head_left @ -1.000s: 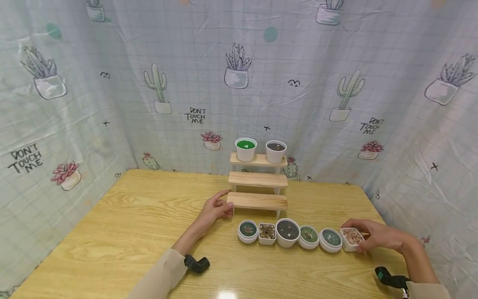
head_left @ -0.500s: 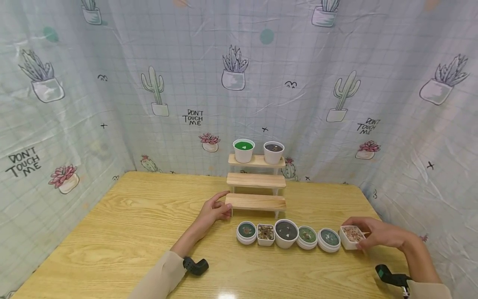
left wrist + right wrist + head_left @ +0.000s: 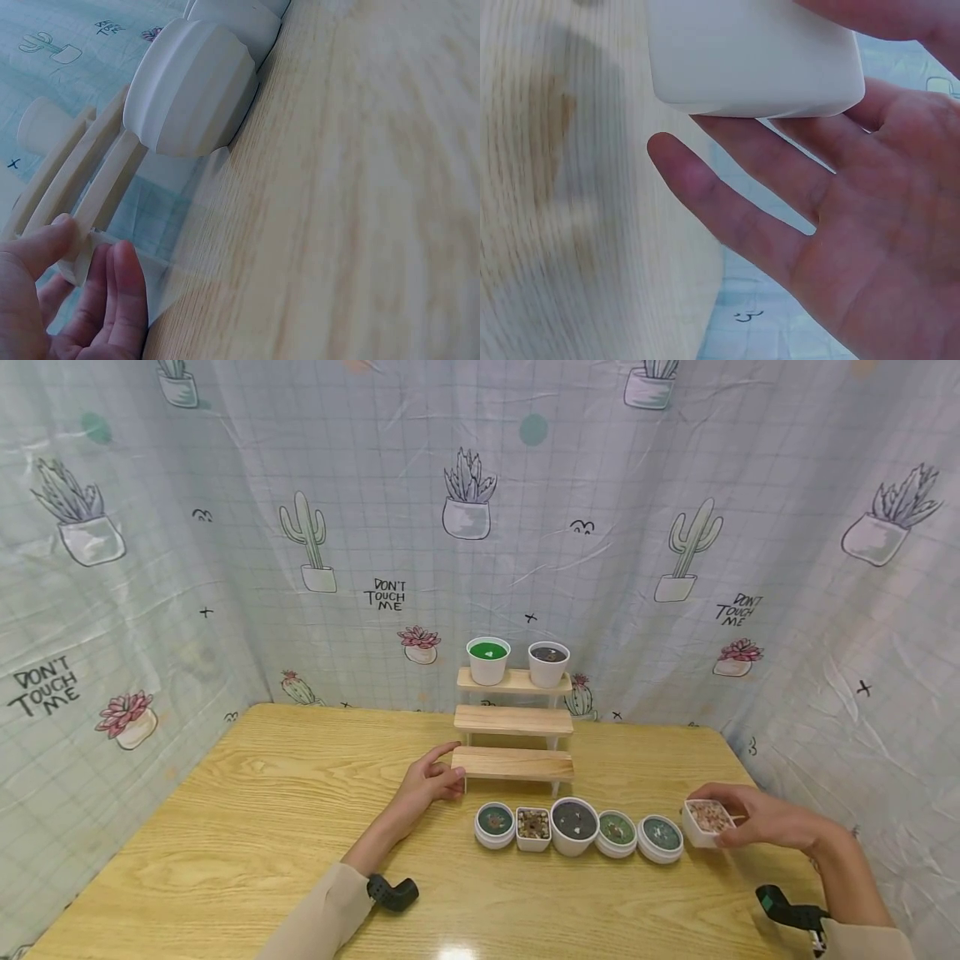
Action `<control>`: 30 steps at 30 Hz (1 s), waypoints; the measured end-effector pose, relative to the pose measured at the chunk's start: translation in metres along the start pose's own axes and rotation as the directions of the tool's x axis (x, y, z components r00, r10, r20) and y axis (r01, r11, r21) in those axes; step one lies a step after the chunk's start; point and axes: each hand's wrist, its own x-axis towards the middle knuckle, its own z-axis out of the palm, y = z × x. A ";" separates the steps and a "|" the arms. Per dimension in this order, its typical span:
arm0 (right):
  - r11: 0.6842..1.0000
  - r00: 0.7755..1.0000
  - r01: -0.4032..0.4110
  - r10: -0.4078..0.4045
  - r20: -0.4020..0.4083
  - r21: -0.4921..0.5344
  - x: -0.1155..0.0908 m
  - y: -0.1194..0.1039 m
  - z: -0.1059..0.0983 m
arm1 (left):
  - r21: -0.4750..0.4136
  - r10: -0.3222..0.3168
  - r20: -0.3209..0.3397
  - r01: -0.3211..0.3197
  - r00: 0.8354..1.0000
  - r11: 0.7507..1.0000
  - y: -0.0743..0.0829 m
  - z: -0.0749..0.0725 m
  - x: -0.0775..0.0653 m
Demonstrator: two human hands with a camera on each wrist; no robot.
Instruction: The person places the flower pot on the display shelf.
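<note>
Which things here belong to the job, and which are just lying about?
Seemingly in the job:
square gravel pot, in the right hand's grip
three-step stand, in the left hand's grip
five pots in a row, probably
two pots on the top step, probably

Seemingly just around:
table
cactus-print curtain
black wrist cameras

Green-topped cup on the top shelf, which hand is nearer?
Left: the left hand grips the bottom shelf, lower left of the green-topped cup; the right hand holds a square pot, farther off, rightward.
</note>
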 end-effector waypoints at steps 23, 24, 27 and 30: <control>0.996 0.994 -0.028 0.018 -0.105 -0.090 0.000 -0.022 0.003 | -0.013 -0.013 -0.010 0.012 1.000 1.000 0.003 0.002 -0.002; 0.995 0.994 -0.033 0.022 -0.109 -0.095 0.000 -0.022 0.003 | -0.012 -0.013 -0.009 0.013 1.000 1.000 0.003 0.001 -0.002; 0.994 0.992 -0.055 0.043 -0.121 -0.096 0.000 -0.025 0.003 | -0.013 -0.011 -0.010 0.010 1.000 1.000 0.003 0.002 -0.002; 0.994 0.991 -0.052 0.039 -0.132 -0.098 0.001 -0.028 0.004 | -0.017 -0.004 -0.007 0.004 1.000 1.000 0.002 0.001 -0.002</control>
